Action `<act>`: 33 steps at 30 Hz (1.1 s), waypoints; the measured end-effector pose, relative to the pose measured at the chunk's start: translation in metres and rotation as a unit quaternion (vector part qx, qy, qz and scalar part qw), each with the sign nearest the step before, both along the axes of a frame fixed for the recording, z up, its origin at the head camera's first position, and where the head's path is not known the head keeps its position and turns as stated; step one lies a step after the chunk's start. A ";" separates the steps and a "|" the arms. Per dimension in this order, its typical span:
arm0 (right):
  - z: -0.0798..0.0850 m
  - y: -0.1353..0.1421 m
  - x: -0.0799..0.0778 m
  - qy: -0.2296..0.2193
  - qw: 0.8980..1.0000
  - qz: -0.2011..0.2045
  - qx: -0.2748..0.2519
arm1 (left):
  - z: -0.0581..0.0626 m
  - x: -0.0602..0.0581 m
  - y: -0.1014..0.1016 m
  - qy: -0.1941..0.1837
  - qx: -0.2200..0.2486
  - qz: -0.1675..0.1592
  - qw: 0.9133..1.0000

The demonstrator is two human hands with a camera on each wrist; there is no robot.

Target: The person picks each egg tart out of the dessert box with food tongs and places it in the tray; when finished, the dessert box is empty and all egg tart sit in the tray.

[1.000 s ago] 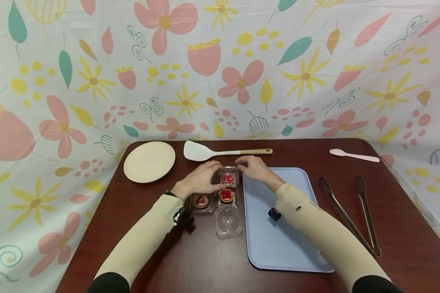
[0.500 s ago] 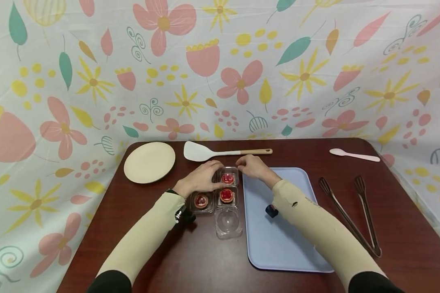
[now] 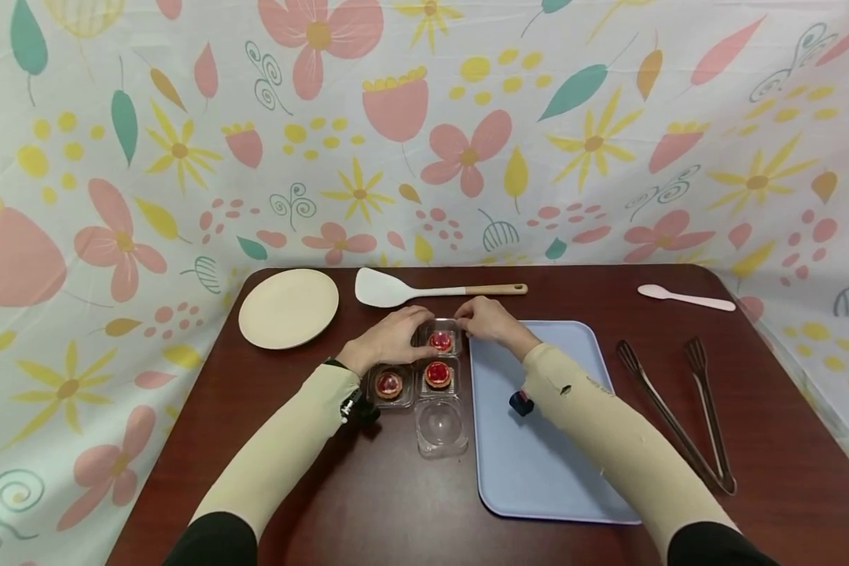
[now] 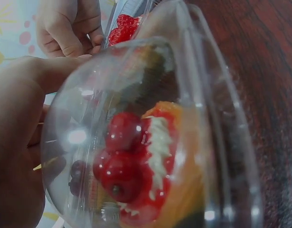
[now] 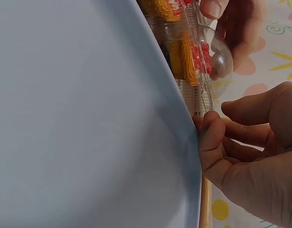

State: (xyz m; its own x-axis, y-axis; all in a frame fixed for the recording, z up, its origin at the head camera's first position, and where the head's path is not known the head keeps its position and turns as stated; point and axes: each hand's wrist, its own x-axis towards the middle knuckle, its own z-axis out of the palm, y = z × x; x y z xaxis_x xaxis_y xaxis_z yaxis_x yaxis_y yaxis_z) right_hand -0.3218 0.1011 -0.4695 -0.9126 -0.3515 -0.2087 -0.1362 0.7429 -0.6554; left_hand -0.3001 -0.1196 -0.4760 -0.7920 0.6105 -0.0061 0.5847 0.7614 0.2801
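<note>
At the back of a cluster of clear plastic boxes, my left hand [image 3: 391,339] spans the left side of the rear tart box [image 5: 221,57], its thumb on the near edge and its fingers behind. That box has its domed lid down over a red-topped tart [image 3: 441,340]. My right hand [image 3: 490,320] has curled fingers at the box's far right corner, fingertips pinching right at the lid edge beside the tray rim. In front sits an uncovered tart [image 3: 438,374], its lid [image 3: 442,425] folded toward me. A closed box with a cherry tart [image 4: 122,175] lies under my left wrist.
A blue tray [image 3: 538,472] adjoins the boxes on the right. Behind them lies a white spatula [image 3: 389,289] with a wooden handle. A cream plate [image 3: 288,309] stands at the back left; metal tongs [image 3: 707,417] and a pink spoon [image 3: 686,297] lie at the right.
Both hands keep their places at the rear box. My right wrist has tilted slightly to the left, and my left forearm has shifted a little to the right.
</note>
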 end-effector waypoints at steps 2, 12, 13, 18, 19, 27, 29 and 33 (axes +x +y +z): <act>0.000 0.000 -0.001 -0.005 1.000 0.000 -0.002 | 0.000 -0.002 0.001 0.002 0.001 -0.004 1.000; -0.001 0.001 -0.002 -0.025 1.000 -0.008 -0.010 | -0.004 -0.004 0.003 -0.004 -0.012 0.000 1.000; -0.002 0.001 -0.002 -0.027 1.000 -0.008 -0.007 | -0.004 -0.004 0.003 -0.003 -0.013 0.000 1.000; -0.005 0.001 -0.004 -0.028 1.000 -0.013 -0.001 | -0.003 -0.004 0.004 0.007 -0.018 0.002 1.000; -0.005 0.001 -0.004 -0.029 0.999 -0.013 0.000 | -0.002 -0.004 0.004 0.008 -0.017 0.003 1.000; -0.003 -0.001 -0.003 -0.017 1.000 -0.024 -0.002 | 0.000 -0.003 0.007 0.002 -0.018 0.018 1.000; -0.003 -0.002 -0.003 -0.009 1.000 -0.029 -0.001 | 0.001 -0.002 0.008 0.001 -0.018 0.023 1.000; -0.002 -0.003 -0.002 0.002 0.999 -0.037 -0.003 | 0.002 -0.001 0.008 0.000 -0.015 0.031 0.999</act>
State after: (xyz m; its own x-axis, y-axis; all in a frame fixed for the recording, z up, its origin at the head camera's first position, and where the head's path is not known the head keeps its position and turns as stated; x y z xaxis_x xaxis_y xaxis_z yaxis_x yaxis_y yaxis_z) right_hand -0.3240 0.0979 -0.4717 -0.9372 -0.2838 -0.2030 -0.0831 0.7467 -0.6599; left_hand -0.3006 -0.1116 -0.4744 -0.8285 0.5595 -0.0238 0.5357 0.8042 0.2575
